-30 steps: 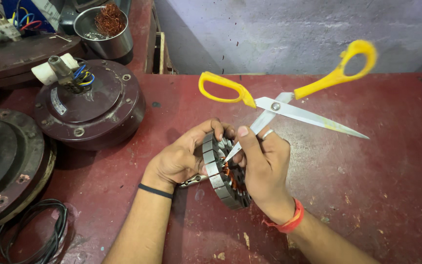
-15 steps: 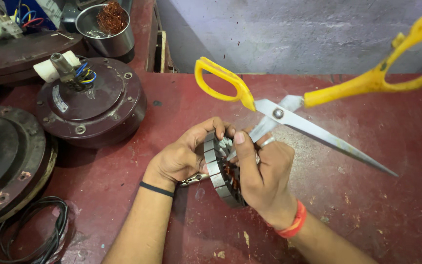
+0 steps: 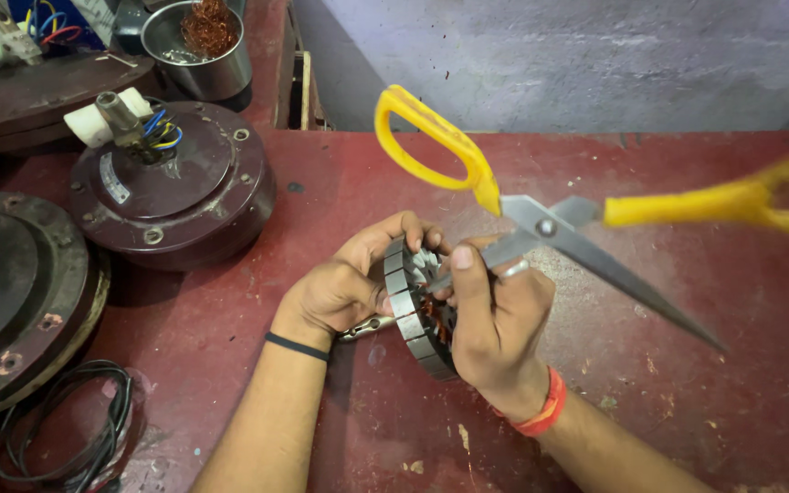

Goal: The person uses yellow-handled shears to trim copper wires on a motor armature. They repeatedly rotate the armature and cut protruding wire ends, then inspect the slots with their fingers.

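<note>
Stator ring [image 3: 410,315] sits clasped between left hand [image 3: 340,290] and right hand [image 3: 495,315].

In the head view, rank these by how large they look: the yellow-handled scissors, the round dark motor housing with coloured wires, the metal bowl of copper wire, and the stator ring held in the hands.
1. Scissors, though nearness to the camera inflates them.
2. Motor housing.
3 and 4. Metal bowl and stator ring look alike; unranked, since the hands partly cover the ring.

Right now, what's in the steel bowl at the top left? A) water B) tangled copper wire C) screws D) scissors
B: the steel bowl behind the round motor housing holds a reddish-brown tangle of copper wire; the yellow-handled scissors are out over the red table instead.
</note>
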